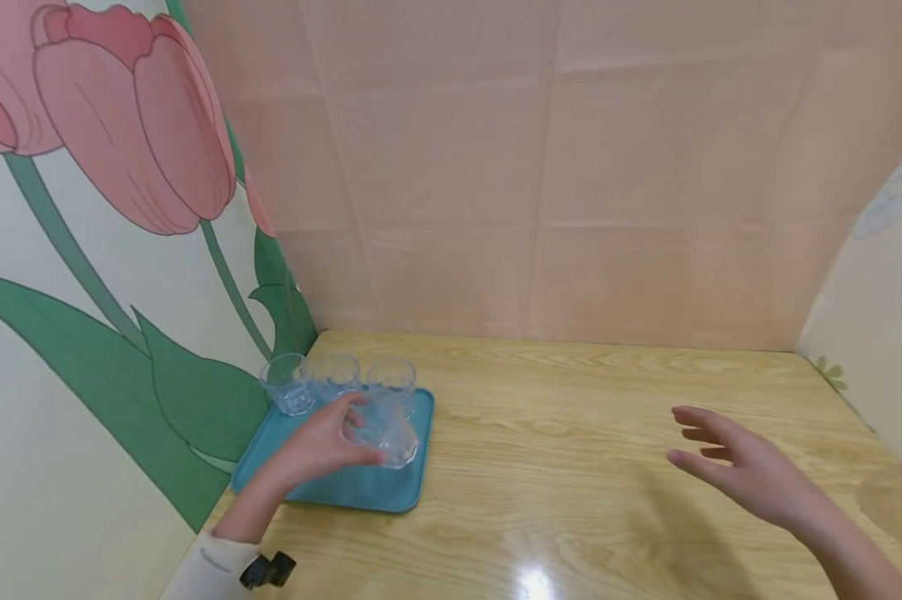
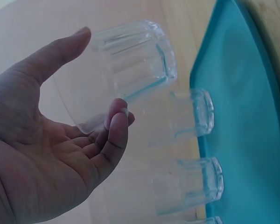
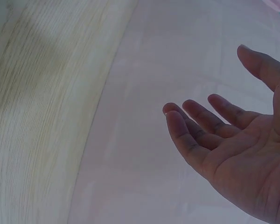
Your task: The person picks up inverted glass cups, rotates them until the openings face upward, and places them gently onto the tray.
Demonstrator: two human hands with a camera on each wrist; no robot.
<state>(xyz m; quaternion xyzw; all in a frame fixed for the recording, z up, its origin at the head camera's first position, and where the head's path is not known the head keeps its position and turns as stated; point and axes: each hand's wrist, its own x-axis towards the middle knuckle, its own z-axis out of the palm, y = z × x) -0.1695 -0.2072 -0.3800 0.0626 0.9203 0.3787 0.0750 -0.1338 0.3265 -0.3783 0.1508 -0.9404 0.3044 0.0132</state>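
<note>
- Evidently empty, the right hand [image 1: 751, 473] hangs over the wood-grained table [image 1: 556, 454], fingers parted and slightly bent
- Meanwhile the left hand [image 1: 319, 446] pinches a clear cup [image 2: 135, 65], tilted above the tray, thumb and fingers wide apart across its wall
- It looks light and stiff, likely slippery; glass or plastic I cannot tell, so treat as breakable
- Best hold, I'd judge: round the side, off the rim; the faceted lower part should grip better than the smooth top
- Blue tray [image 1: 338, 493]: smooth, raised lip, rounded corners
- Three cups [image 1: 298, 398] stand upright along its far side
- Behind, a creased pink sheet [image 1: 541, 167]
</note>
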